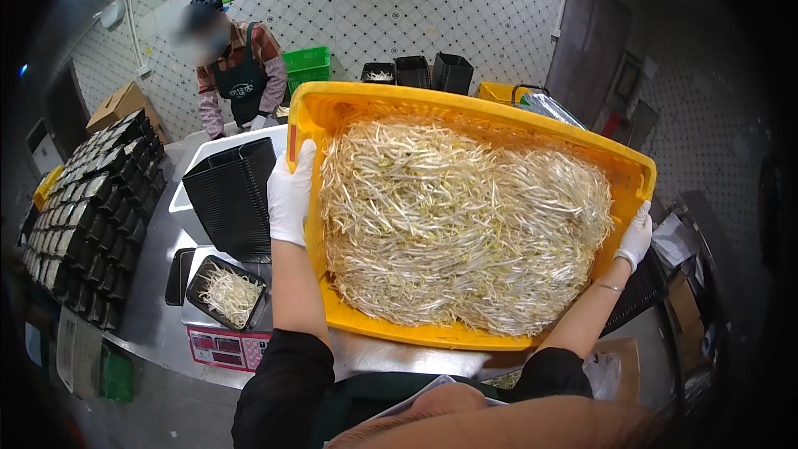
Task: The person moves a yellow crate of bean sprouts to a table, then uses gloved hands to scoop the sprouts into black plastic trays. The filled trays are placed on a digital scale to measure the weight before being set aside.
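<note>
A large yellow plastic crate (349,318) fills the middle of the view, loaded with a thick heap of bean sprouts (461,231). My left hand (291,199), in a white glove, grips the crate's left end near its upper corner. At the right end, my right hand (636,237), also gloved, grips the crate wall. Left of the crate, a black plastic tray (262,318) of bean sprouts (227,296) rests on a digital weighing scale (227,349). Close to my left hand leans a tall stack of nested black trays (227,193).
Filled black trays (93,218) are piled high on the left of the steel table (146,262). Behind the nested trays is a white foam box (209,146). Across the table stands a person (240,75) in an apron. More black trays (636,293) lie under my right hand.
</note>
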A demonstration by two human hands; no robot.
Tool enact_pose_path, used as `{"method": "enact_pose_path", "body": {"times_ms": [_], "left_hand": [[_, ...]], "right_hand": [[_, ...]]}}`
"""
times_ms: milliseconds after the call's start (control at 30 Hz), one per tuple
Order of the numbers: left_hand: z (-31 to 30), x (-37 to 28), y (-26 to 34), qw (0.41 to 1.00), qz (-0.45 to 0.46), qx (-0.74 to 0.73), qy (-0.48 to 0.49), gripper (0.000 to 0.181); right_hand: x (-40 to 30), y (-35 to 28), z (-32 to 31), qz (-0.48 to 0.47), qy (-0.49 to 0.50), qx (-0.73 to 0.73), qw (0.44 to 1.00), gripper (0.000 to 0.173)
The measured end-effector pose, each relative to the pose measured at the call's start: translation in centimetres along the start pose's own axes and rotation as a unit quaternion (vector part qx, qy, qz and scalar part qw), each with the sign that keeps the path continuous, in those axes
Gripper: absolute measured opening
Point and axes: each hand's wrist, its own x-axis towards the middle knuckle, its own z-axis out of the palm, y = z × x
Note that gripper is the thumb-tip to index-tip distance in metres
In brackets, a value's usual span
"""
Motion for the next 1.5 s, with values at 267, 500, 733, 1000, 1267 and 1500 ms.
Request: {"method": "enact_pose_path", "body": {"times_ms": [267,500,733,1000,1267,1500], "left_hand": [[0.1,2.1,-2.5,0.997,0.001,-0.019,-0.076,0.04],[-0.1,1.6,-1.0,0.994,0.027,0.096,-0.046,0.045],[-0.4,1.5,-1.3,0.996,0.007,0.07,-0.055,0.046],[0.2,1.6,-1.2,0.99,0.025,0.126,-0.057,0.049],[-1.9,2.1,-2.1,0.995,0.022,0.087,-0.036,0.046],[1.1,1.5,-1.5,0.996,-0.006,0.07,-0.051,0.046]], "right_hand": [[0.9,-1.6,1.0,-0.234,0.184,0.145,0.943,0.031],[-17.8,-22.8,2.9,-0.649,-0.142,0.12,0.737,0.025],[-21.5,-28.2,6.9,-0.703,-0.204,-0.06,0.678,0.009],[-13.6,-26.5,0.4,-0.492,-0.267,0.296,0.774,0.01],[-17.1,-5.8,-20.0,-0.181,-0.274,0.273,0.904,0.018],[-21.3,17.5,-25.9,-0.195,-0.397,-0.392,0.806,0.026]]}}
